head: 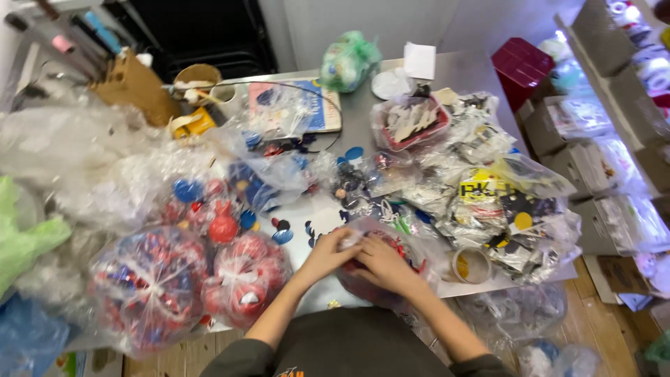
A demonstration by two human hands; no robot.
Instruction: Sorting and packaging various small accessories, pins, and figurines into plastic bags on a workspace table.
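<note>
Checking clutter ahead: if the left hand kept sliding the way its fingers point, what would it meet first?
Probably the right hand, already touching the left hand over the clear bag of small parts.

So the tabletop (460, 73) is a grey metal one and it's pretty much buried: two knotted clear bags of red and blue round pieces (150, 286) sit at lower left, with a heap of crumpled clear plastic (84, 160) above them. Up top there's a brown holder of tools (132, 84), a blue booklet (317, 105), a green wrapped bundle (347, 61) and a white paper slip (419, 60). Right of centre sits a red tray of small parts (412, 122), then a big pile of clear packets (502, 202) and a tape roll (472, 265) at lower right, with loose blue discs (283, 236) scattered mid-frame.
</note>
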